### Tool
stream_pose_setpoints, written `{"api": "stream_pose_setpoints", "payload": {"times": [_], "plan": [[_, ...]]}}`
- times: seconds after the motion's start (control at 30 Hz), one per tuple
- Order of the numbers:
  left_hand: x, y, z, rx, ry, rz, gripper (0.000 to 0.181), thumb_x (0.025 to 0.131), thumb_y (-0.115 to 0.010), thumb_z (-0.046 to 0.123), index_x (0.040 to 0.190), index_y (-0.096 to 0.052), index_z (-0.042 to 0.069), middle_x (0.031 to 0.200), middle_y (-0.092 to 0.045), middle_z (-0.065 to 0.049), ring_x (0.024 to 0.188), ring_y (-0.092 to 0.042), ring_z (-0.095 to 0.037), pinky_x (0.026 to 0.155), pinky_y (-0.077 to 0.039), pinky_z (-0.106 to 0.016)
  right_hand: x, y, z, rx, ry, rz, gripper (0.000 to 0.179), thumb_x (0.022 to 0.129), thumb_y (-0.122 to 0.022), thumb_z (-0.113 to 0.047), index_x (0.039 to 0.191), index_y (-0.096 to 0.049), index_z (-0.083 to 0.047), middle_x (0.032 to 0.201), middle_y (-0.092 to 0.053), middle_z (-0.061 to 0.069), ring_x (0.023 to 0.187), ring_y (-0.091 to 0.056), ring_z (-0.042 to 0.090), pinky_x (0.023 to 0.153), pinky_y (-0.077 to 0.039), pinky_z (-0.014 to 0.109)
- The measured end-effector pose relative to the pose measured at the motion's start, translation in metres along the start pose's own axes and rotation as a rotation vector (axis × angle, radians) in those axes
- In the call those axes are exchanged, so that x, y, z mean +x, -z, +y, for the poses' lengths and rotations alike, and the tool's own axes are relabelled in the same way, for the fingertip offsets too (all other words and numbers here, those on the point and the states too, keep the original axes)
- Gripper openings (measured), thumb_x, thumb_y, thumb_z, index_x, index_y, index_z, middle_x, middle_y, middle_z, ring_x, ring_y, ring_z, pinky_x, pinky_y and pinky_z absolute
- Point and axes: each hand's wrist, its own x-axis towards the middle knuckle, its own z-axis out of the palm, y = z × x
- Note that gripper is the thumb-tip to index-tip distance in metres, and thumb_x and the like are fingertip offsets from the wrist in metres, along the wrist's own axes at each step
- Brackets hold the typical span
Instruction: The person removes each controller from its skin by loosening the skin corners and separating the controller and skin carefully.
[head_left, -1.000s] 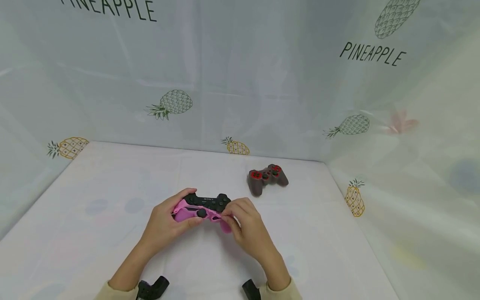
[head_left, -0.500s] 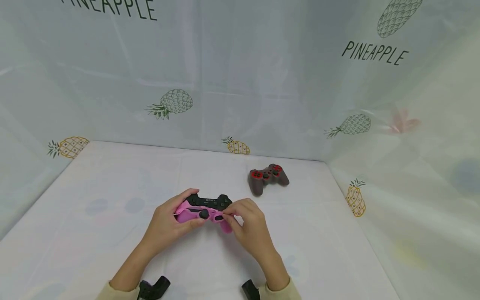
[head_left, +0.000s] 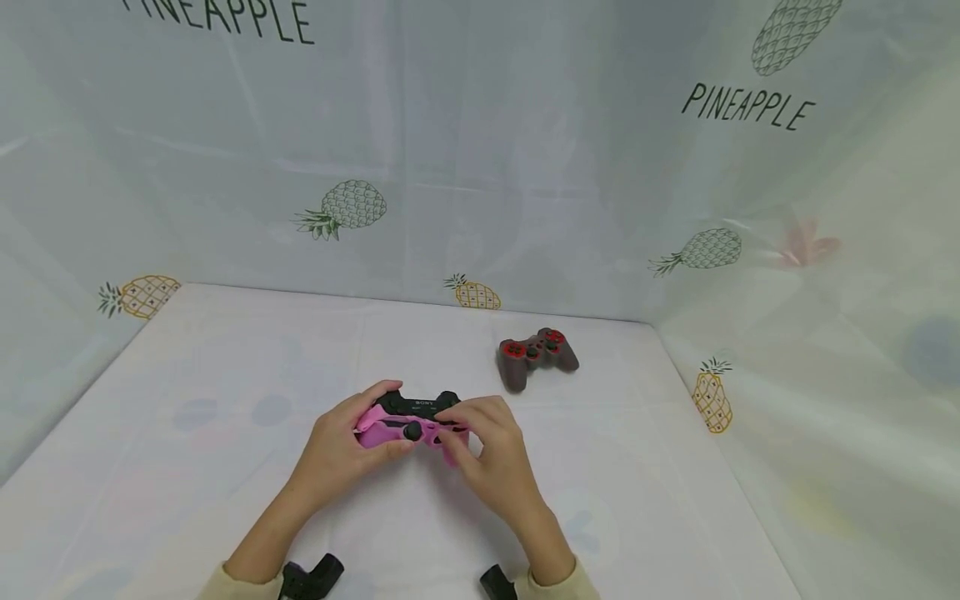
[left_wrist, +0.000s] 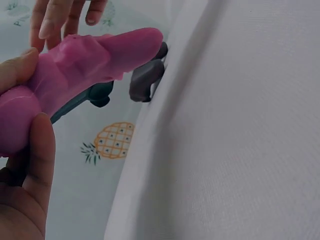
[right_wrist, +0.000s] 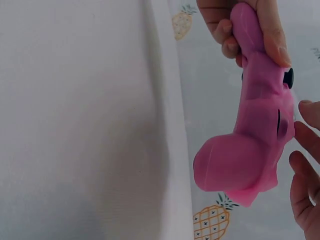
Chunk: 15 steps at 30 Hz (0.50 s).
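A black game controller [head_left: 416,407] with SONY lettering is partly covered by a pink silicone cover [head_left: 392,431]. One black thumbstick pokes through the cover. My left hand [head_left: 343,448] grips the covered left handle, thumb along the near face and fingers at the far edge. My right hand [head_left: 489,450] is at the right end, its index finger over the black part and its thumb by the pink edge, with a gap between them. In the right wrist view, fingertips [right_wrist: 306,135] of this hand come right up to the cover's side. The controller is held above the table.
A second controller [head_left: 536,357], dark with red button areas, lies on the white-covered table [head_left: 225,433] behind my right hand. A pineapple-print curtain [head_left: 480,167] stands behind the table and along its sides. Black devices [head_left: 313,577] sit at both wrists.
My right thumb and index finger were pinched together at the cover's right edge and are now spread apart. The controller and left hand have shifted slightly right. The second controller stays put.
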Motion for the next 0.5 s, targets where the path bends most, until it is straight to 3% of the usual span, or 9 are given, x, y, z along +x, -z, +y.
{"api": "stream_pose_setpoints", "payload": {"times": [0.2,0.5], "plan": [[-0.0007,-0.0028,0.0010,-0.006,-0.031,-0.023,0.079,0.077,-0.096,0.044,0.147,-0.061,0.035,0.129,-0.071,0.004,0.104,-0.066,-0.012,0.084,-0.055,-0.031,0.0010,-0.0020,-0.0013,-0.013,0.029,-0.011,0.017,0.090,-0.086,-0.012,0.105,-0.079,-0.017,0.099,-0.072,-0.009,0.097,-0.058,0.012,0.081,-0.047,0.024],[-0.0036,-0.0067,0.0017,0.017,-0.027,-0.083,0.080,0.078,-0.096,0.044,0.148,-0.057,0.045,0.119,-0.069,0.012,0.100,-0.064,-0.007,0.083,-0.054,-0.029,-0.0024,-0.0025,-0.0029,-0.040,-0.023,-0.114,0.010,0.093,-0.084,-0.015,0.101,-0.078,-0.016,0.097,-0.067,-0.007,0.092,-0.056,0.009,0.079,-0.049,0.023]]}}
